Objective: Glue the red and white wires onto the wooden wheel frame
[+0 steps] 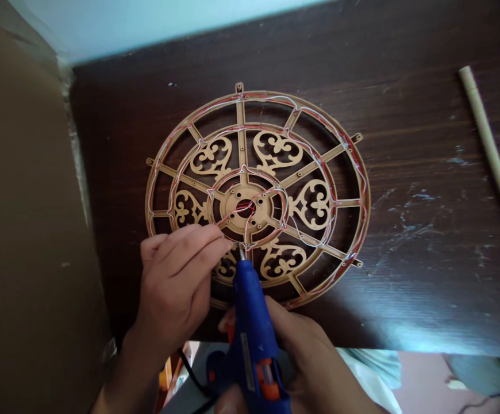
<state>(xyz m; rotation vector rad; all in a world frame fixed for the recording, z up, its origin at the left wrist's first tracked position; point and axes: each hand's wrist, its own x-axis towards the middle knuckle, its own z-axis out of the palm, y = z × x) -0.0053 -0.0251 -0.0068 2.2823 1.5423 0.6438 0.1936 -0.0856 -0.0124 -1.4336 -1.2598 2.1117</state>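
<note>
A round tan openwork frame [319,161] with scroll cut-outs lies flat on a dark wooden table [405,241]; thin red and white wires run along its rings and spokes. My right hand [306,356] grips a blue hot glue gun [254,333] with an orange trigger, its metal tip touching the frame's lower inner ring. My left hand [176,282] rests on the frame's lower left, fingers pressed together on the wire right beside the tip.
A pale glue stick [491,149] lies diagonally at the table's right edge. A brown cardboard sheet [26,230] stands along the left. Pale wall runs behind the table. The gun's black cord [189,374] hangs below the front edge.
</note>
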